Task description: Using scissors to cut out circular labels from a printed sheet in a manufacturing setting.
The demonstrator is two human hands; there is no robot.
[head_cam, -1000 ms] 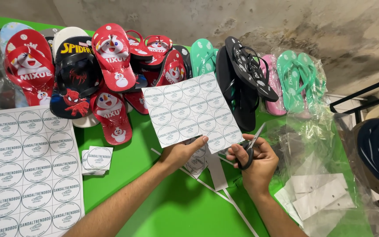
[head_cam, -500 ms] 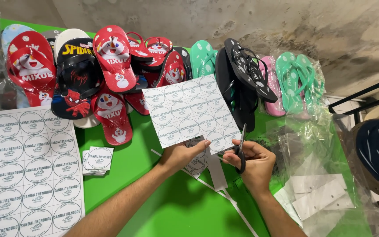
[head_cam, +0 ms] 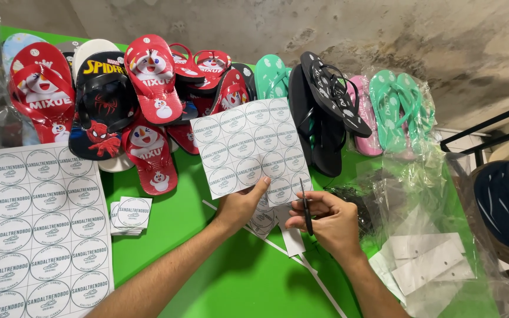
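At nine o'clock on the green table lies a large uncut sheet of round labels, and just to its right sits a small stack of cut label squares. Beyond them, from ten to twelve o'clock, red, black and white cartoon flip-flops are heaped along the back edge. Near the middle, the left hand pinches the lower edge of a smaller label sheet, thumb on its face, and holds it upright and tilted toward the camera. Just right of it, the right hand is closed around a pair of scissors, whose blades point up and meet the sheet's lower right corner; whether the blades are parted cannot be told. Trimmed paper strips lie under both hands. At one to two o'clock stand green, black and pink flip-flops, and at three to four o'clock clear plastic bags with white card inserts. The step in hand looks like cutting a row or column of labels off the held sheet. The next move calls for keeping the sheet taut and running the blades along the gap between label circles, not through the print.
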